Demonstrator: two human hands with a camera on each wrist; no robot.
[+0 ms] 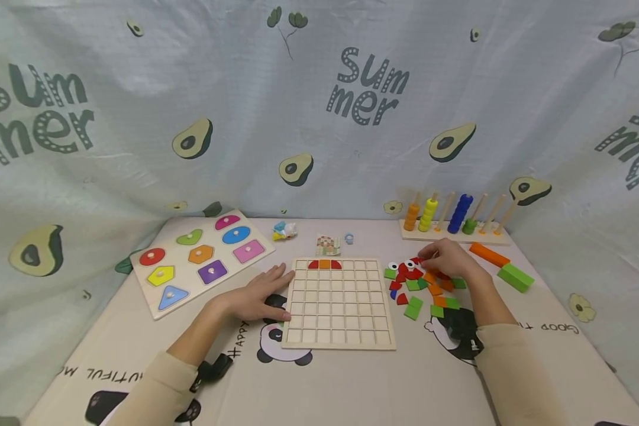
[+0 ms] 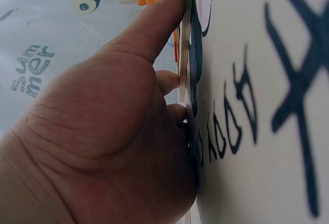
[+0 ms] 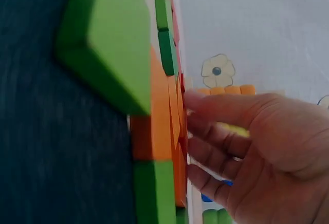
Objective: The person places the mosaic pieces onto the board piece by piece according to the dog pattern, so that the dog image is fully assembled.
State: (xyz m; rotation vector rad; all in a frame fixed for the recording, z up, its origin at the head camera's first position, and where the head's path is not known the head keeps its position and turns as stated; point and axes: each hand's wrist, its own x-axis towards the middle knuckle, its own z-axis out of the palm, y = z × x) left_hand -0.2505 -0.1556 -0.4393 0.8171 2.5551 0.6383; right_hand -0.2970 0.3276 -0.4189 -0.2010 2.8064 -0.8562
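Note:
A square wooden grid board (image 1: 337,304) lies in the middle of the table. Along its top row sit two red quarter-round pieces with an orange square piece (image 1: 325,264) between them. My left hand (image 1: 259,294) rests at the board's left edge, fingers extended, the thumb touching the rim. In the left wrist view the thumb (image 2: 149,29) lies against the board's side. To the right of the board, my right hand (image 1: 447,258) reaches into a pile of small flat pieces (image 1: 416,284) in red, orange and green. Its fingers (image 3: 226,108) are loosely bent, with fingertips right at the pieces.
A shape puzzle board (image 1: 205,263) with knobbed pieces lies at the left. A bead-peg stand (image 1: 455,234) is at the back right, near an orange block (image 1: 489,254) and a green block (image 1: 515,277). Small items, including a patterned card (image 1: 328,245), lie behind the grid.

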